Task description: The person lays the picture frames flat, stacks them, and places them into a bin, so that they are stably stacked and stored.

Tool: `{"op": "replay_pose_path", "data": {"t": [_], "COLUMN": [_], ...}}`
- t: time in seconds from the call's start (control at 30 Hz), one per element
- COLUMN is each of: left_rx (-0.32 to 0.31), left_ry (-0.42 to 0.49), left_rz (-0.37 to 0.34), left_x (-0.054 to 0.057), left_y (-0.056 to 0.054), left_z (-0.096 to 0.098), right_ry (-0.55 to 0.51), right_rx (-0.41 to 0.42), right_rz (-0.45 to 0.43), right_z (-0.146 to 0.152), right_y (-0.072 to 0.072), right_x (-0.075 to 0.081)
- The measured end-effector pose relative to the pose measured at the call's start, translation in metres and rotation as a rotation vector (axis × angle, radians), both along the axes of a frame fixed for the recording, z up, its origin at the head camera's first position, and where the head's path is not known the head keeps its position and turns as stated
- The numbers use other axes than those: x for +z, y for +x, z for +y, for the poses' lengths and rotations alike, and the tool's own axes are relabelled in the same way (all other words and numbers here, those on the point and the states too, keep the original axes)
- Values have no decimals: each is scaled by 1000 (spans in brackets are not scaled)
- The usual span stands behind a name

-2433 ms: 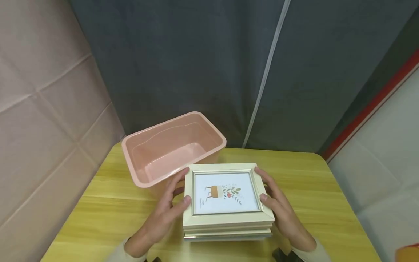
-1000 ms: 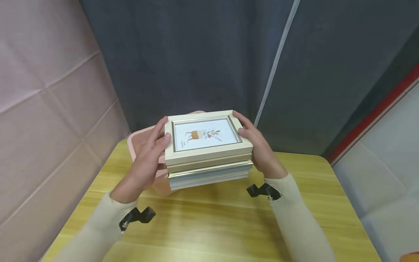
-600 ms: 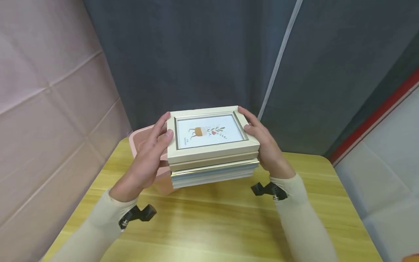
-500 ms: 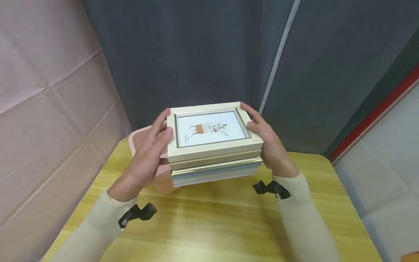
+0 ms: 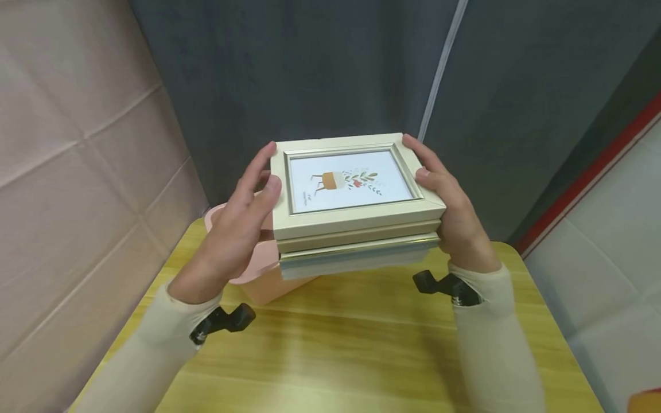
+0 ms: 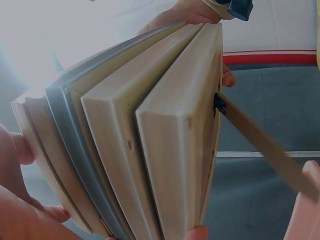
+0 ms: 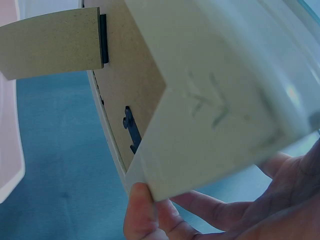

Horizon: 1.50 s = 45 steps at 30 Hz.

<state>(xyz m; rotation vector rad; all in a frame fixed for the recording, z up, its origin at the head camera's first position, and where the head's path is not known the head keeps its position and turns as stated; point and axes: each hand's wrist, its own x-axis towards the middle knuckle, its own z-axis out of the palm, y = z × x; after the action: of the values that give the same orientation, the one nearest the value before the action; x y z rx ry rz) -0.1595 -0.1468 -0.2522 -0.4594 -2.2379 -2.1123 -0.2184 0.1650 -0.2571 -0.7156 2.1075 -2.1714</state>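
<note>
A stack of several picture frames (image 5: 356, 221) hangs above the table, held at its two short ends. The top one is cream and shows a drawing of an orange-and-white pot on legs with leaves. My left hand (image 5: 224, 238) grips the left end, thumb on the top border; my right hand (image 5: 457, 215) grips the right end likewise. Fingertips also curl under the stack in both wrist views. An easel leg (image 6: 270, 150) juts from the lowest frame's back. The right wrist view shows its brown backing board (image 7: 132, 70) and a black clip (image 7: 131, 127).
A pink plastic bin (image 5: 263, 275) stands on the wood-grain table (image 5: 330, 350), behind and left of the stack, which hides much of it. A grey curtain (image 5: 310, 69) hangs behind, a pale wall covering (image 5: 77, 201) is at left, and a red-edged white panel (image 5: 614, 269) is at right.
Both hands have lifted the stack from low over the table, first forward across the bin, then higher and slightly right. The grip at both ends stays the same.
</note>
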Motion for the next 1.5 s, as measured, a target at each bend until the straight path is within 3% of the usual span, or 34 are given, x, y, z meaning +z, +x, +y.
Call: {"op": "replay_pose_path", "data": {"t": [0.23, 0.5, 0.7, 1.03, 1.27, 1.5], "left_rx": [-14, 84, 153, 319, 439, 532], "left_ry": [8, -16, 52, 175, 293, 332], "left_rz": [17, -52, -97, -186, -234, -287], "left_x": [12, 5, -7, -31, -49, -75], "left_y": [-6, -25, -43, -60, -71, -86], "left_z": [-4, -13, -20, -43, -56, -62], "right_ry": [-32, -6, -1, 58, 118, 135], "right_rx": [17, 49, 72, 121, 104, 47], "right_rz": [13, 6, -10, -63, -129, -249], "right_z": [-6, -22, -39, -84, -114, -135], "right_y": [-9, -46, -77, -122, -141, -152], "right_x": [7, -7, -19, -43, -61, -88]}}
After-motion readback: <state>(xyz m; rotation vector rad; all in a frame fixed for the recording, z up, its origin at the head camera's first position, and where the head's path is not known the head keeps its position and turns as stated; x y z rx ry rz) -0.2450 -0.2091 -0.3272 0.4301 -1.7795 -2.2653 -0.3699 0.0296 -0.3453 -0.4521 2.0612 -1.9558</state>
